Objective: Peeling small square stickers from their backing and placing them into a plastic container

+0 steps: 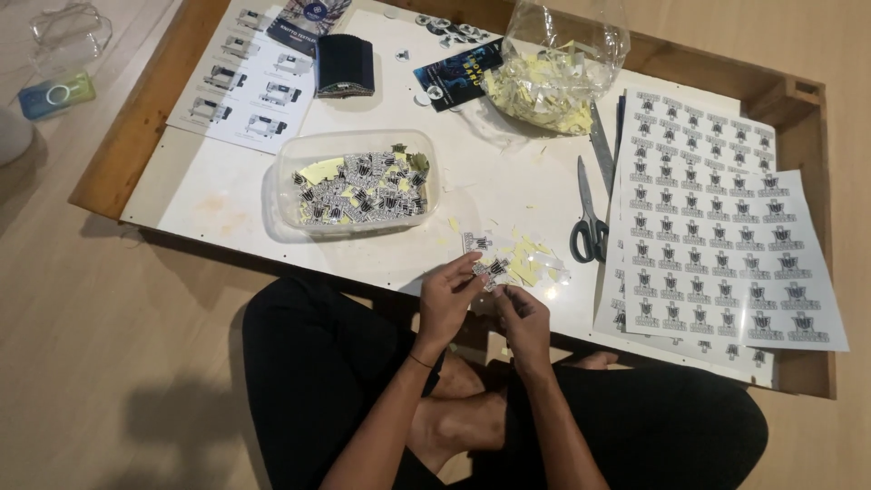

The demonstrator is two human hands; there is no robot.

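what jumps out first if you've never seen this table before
Probably the sticker sheets fanned out at the right of the white table, rows of one black emblem, with scissors beside them. In the middle a clear tub is full of cut stickers. At the near edge the left hand and right hand pinch a small sticker between the fingertips.

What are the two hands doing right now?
Left hand: pinching a small black-and-white printed sticker.
Right hand: fingers closed at the same sticker's edge.
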